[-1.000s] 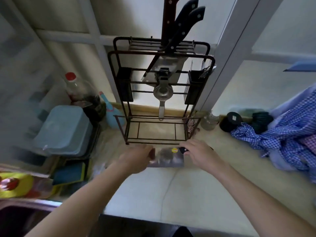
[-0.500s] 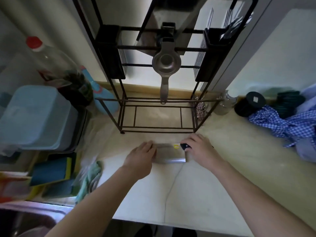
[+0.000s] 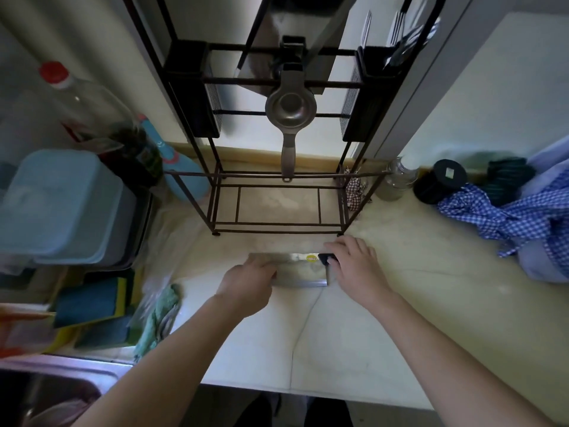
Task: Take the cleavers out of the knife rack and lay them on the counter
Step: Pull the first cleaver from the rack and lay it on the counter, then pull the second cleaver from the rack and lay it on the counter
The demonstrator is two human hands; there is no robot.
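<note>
A steel cleaver (image 3: 300,270) with a yellow sticker lies flat on the pale counter (image 3: 385,318), just in front of the black wire knife rack (image 3: 277,224). My right hand (image 3: 354,266) is closed over its black handle at the right end. My left hand (image 3: 248,280) rests its fingers on the blade's left end. Another broad blade (image 3: 295,41) hangs in the rack's upper part, its handle cut off by the frame's top edge.
A metal squeezer (image 3: 290,110) hangs in the rack's middle. Left stand a blue lidded box (image 3: 58,204), a red-capped bottle (image 3: 83,103), sponges (image 3: 92,303) and the sink (image 3: 46,392). Right lie a glass jar (image 3: 397,183), a black lid (image 3: 440,180) and blue checked cloth (image 3: 517,217).
The view has tilted down and closer, so the rack's top and knife handles left the frame. The cleaver has settled flat on the counter under both hands.
</note>
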